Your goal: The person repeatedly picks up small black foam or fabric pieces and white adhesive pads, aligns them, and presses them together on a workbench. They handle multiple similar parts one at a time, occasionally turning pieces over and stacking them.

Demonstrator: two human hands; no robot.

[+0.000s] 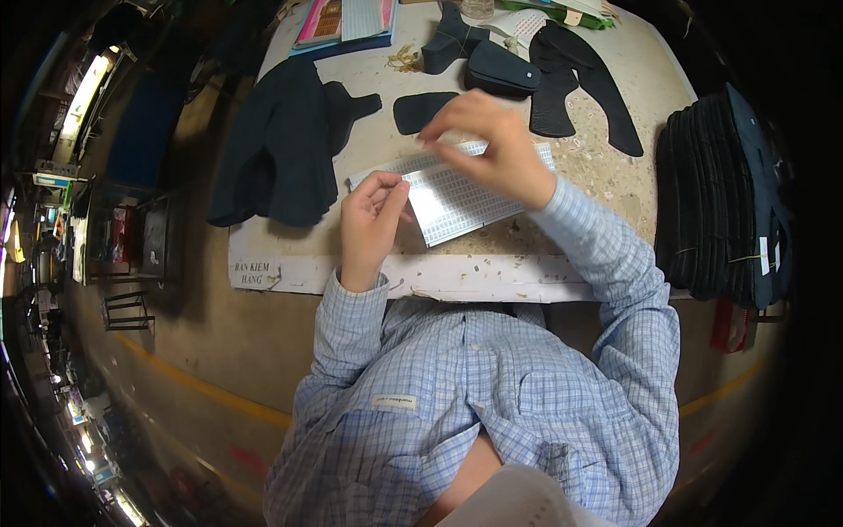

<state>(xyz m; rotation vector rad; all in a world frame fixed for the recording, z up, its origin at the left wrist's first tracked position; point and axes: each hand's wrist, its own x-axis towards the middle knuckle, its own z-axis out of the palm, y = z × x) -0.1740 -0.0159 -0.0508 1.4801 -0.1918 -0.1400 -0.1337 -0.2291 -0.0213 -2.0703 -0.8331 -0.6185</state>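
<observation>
Where hands (373, 211) meet: label sheet (457, 198).

free: bare desk (606, 189) right of label sheet (457, 198) | blocked: dark jacket (277, 145) left, stacked black pieces (711, 193) far right

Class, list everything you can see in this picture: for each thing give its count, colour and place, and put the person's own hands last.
Sheet of small white stickers: one, white, table centre, under both hands.
Dark fabric garment piece: one large, navy-black, table's left part.
Small dark oval fabric piece: one, black, above the sheet.
Long curved dark fabric pieces: about two, black, upper right.
Stack of dark fabric pieces: one stack, black, right edge.
Flat books or folders: a few, pink and white, top edge.
Worktable: one, beige, scattered with scraps.
Left hand: pinching the sheet's left edge.
Right hand: fingertips on the sheet's top.
</observation>
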